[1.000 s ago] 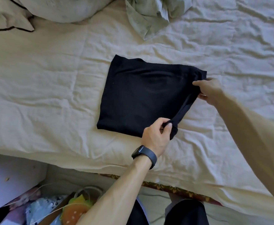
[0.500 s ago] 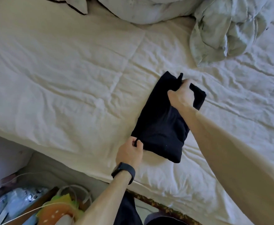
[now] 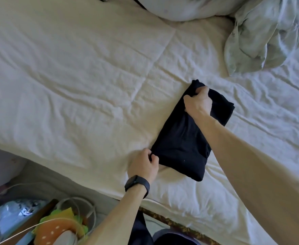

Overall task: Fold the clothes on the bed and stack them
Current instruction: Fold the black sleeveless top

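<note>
A black garment (image 3: 182, 144) lies folded into a narrow rectangle on the cream bed sheet (image 3: 85, 89), slanting from near left to far right. My left hand (image 3: 143, 165), with a dark watch on the wrist, pinches its near left corner. My right hand (image 3: 198, 101) grips the cloth at the far end, fingers curled into the fabric. A crumpled pale green garment (image 3: 262, 36) lies loose at the far right of the bed.
A rumpled white duvet and pillow (image 3: 189, 7) lie along the head of the bed. The bed's near edge runs diagonally under my left forearm. Beside the bed at lower left are bags, white cables and an orange-green plush toy (image 3: 56, 228).
The wide black square has been folded in half leftward into a narrow rectangle. Both hands carried its right edge over and now hold the garment's two ends. The view has shifted left.
</note>
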A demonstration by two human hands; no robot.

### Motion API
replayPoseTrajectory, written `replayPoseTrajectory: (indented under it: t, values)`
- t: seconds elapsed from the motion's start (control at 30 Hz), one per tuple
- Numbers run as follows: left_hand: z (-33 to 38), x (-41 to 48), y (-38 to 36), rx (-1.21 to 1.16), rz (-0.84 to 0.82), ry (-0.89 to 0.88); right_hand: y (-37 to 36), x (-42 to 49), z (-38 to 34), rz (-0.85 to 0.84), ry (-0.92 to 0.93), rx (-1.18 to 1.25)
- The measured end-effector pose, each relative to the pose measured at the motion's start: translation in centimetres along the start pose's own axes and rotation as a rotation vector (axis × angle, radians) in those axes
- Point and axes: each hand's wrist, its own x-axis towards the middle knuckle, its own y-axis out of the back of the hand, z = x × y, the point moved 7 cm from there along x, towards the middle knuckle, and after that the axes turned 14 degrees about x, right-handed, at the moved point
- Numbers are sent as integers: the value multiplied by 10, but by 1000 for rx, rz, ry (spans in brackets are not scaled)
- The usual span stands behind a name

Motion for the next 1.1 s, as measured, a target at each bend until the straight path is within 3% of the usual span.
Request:
replayPoseTrajectory:
  t: [0.17, 0.3, 0.47, 0.63, 0.77, 0.93, 1.1]
  values:
    - [2, 8, 2, 80, -40, -44, -4, -12, -6, -214, -50, 197]
    - [5, 13, 3, 153, -44, -90, 51, -46, 36, 41, -55, 443]
    - [21, 3, 13, 116, 161, -170, 87, -127, 155, 323, -288, 412]
    - [30, 0, 0, 2, 42, -85, 48, -179, 232, 77, -515, 622]
    - [21, 24, -13, -41, -192, 29, 39, -179, 238, -38, -414, 680]
    - [14, 31, -11, 44, -174, -50, 44, -176, 247, -30, -374, 463]
    - [10, 24, -10, -27, -145, -65, 34, -175, 251, -56, -411, 670]
